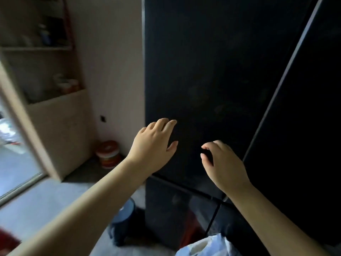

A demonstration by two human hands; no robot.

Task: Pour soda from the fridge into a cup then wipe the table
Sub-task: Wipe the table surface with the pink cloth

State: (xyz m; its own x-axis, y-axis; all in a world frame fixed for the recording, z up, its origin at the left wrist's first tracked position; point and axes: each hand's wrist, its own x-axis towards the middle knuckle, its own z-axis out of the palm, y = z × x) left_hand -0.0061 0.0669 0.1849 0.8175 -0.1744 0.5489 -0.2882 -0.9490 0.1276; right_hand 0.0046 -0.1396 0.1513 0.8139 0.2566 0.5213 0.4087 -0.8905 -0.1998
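Fridge: tall black unit, doors closed, filling the centre and right of the head view; a vertical seam runs between two upper doors and a horizontal seam separates them from the lower section. Soda and cup are not visible.

Left hand: raised in front of the left door, fingers spread wide, empty; whether the fingertips touch the panel cannot be told. Right hand: just to the right, near the door seam, fingers loosely curled, holding nothing.

Surroundings: a pale wall adjoins the fridge on the left. A light wooden shelf unit stands against it, holding blurred jars and cups; contents cannot be told. An orange-and-white lidded container sits on the grey floor in the corner between shelf and fridge. A blue stool stands near the fridge's lower left corner, below the left forearm. A white plastic bag lies at the bottom edge.
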